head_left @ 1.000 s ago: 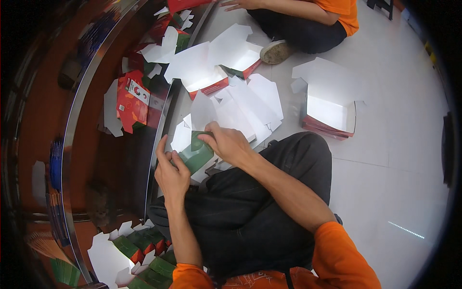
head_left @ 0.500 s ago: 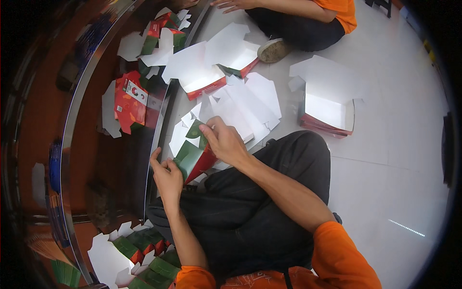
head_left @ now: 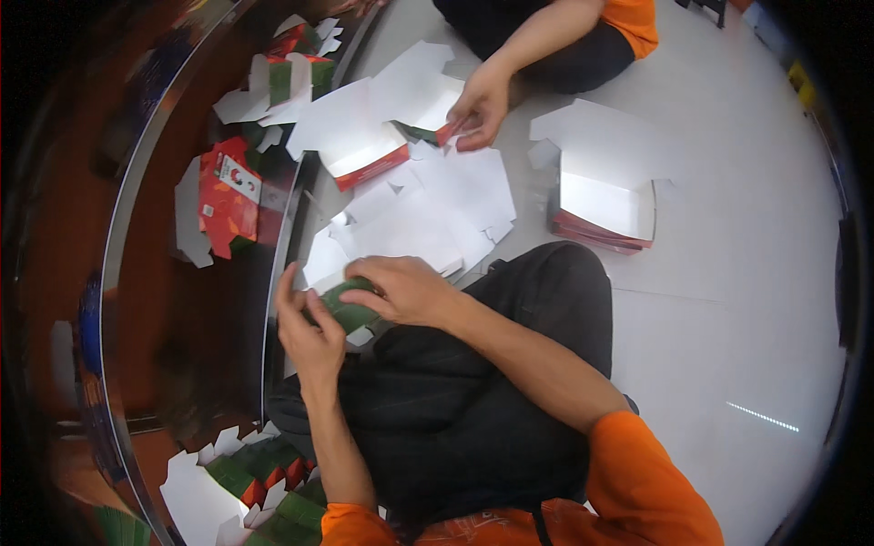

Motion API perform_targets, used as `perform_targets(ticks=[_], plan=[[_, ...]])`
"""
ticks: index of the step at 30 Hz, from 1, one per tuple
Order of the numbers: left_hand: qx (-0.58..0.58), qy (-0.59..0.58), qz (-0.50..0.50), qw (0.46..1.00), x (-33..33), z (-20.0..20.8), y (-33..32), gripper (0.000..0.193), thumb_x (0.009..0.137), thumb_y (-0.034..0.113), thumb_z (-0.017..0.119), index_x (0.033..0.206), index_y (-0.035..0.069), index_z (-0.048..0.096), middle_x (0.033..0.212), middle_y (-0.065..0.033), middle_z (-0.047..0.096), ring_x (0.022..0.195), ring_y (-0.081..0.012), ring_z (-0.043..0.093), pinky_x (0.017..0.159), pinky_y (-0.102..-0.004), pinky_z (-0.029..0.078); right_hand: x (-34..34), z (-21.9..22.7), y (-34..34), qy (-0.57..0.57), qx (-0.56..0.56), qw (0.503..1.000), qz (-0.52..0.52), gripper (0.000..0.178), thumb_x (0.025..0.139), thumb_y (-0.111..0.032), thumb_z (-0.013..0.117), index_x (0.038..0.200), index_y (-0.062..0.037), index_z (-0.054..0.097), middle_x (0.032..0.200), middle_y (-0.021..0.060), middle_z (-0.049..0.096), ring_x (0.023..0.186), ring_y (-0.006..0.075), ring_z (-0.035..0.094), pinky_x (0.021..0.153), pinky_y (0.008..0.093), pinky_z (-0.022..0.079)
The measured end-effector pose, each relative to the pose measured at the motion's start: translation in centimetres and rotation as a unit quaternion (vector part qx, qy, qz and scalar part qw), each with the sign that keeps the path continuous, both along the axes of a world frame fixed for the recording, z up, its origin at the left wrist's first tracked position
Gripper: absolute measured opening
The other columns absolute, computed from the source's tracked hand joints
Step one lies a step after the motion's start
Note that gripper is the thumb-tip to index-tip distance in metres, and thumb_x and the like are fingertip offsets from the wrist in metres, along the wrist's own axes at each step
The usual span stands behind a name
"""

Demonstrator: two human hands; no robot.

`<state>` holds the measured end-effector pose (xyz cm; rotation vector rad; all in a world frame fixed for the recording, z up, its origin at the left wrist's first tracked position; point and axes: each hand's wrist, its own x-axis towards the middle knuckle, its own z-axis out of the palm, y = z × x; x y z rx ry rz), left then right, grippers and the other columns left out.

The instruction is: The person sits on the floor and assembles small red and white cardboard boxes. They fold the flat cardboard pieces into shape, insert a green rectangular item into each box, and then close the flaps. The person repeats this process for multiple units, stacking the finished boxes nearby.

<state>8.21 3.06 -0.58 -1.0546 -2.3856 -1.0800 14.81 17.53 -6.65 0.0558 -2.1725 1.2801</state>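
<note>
A small green carton (head_left: 353, 311) is between my two hands, above my folded legs. My right hand (head_left: 401, 289) grips it from the right, fingers over its top edge and thumb across the green face. At the carton's left end, my left hand (head_left: 309, 332) closes on it with the thumb, while the index finger points up. My fingers hide much of the carton, including its red side. Just beyond lies a pile of flat white carton blanks (head_left: 423, 214) on the floor.
A co-worker's hand (head_left: 482, 105) reaches to an open white-lined box beside another open box (head_left: 369, 168). A third open box (head_left: 605, 205) stands on the right. Folded red cartons (head_left: 232, 200) lie left of a metal edge. Several green-red cartons (head_left: 241, 478) fill a box at lower left.
My right hand has come down over the carton, which now shows its green face instead of an open end and red side. The co-worker's hand has reached down to an open box.
</note>
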Motion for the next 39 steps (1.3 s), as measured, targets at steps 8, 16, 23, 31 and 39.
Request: perform_targets(ticks=[8, 16, 23, 31, 39], plan=[[-0.058, 0.156, -0.101, 0.981, 4.5, -3.0, 3.4, 0.040, 0.086, 0.005, 0.058, 0.125, 0.000, 0.049, 0.110, -0.0156, 0.057, 0.099, -0.0320, 0.053, 0.092, -0.0449, 0.035, 0.2, 1.6, 1.5, -0.094, -0.415, 0.905, 0.013, 0.057, 0.081, -0.003, 0.056, 0.137, -0.0090, 0.045, 0.117, 0.0086, 0.053, 0.102, 0.0153, 0.049, 0.088, 0.0288, 0.043], [0.045, -0.009, -0.228, 0.973, 5.9, -3.8, 1.2, 0.037, 0.085, 0.003, 0.056, 0.121, 0.002, 0.047, 0.116, -0.0171, 0.056, 0.107, -0.0312, 0.051, 0.097, -0.0426, 0.037, 12.5, 9.6, 13.8, -0.022, -0.054, 0.971, -0.234, 0.063, 0.068, 0.007, 0.043, 0.129, -0.0038, 0.054, 0.128, 0.0102, 0.057, 0.107, 0.0175, 0.056, 0.092, 0.0283, 0.044], [0.356, -0.472, -0.300, 0.749, 9.7, 6.5, -1.6, 0.022, 0.091, 0.017, 0.056, 0.101, -0.003, 0.056, 0.069, -0.0101, 0.058, 0.058, -0.0178, 0.054, 0.061, -0.0312, 0.047, 24.5, 0.6, 21.2, -0.133, -0.037, 0.842, -0.521, 0.048, 0.082, 0.004, 0.046, 0.129, -0.0048, 0.047, 0.122, 0.0206, 0.058, 0.106, 0.0315, 0.060, 0.092, 0.0384, 0.045], [0.448, -0.422, -0.611, 0.498, 13.1, 13.2, -3.4, 0.018, 0.094, 0.016, 0.053, 0.076, 0.014, 0.050, 0.074, -0.0126, 0.066, 0.041, -0.0127, 0.050, 0.034, -0.0228, 0.030, 23.3, -3.3, 22.4, -0.442, 0.177, 0.695, -0.539, 0.043, 0.083, -0.004, 0.056, 0.125, -0.0055, 0.044, 0.117, 0.0274, 0.053, 0.107, 0.0432, 0.054, 0.087, 0.0473, 0.048], [0.479, -0.431, -0.572, 0.508, 13.8, 12.4, -4.2, 0.010, 0.093, 0.017, 0.053, 0.084, 0.014, 0.052, 0.077, -0.0156, 0.066, 0.045, -0.0132, 0.052, 0.036, -0.0231, 0.031, 19.4, 5.4, 15.1, -0.196, 0.112, 0.860, -0.458, 0.023, 0.089, -0.015, 0.059, 0.108, -0.0008, 0.059, 0.101, 0.0155, 0.063, 0.089, 0.0250, 0.065, 0.075, 0.0366, 0.053]])
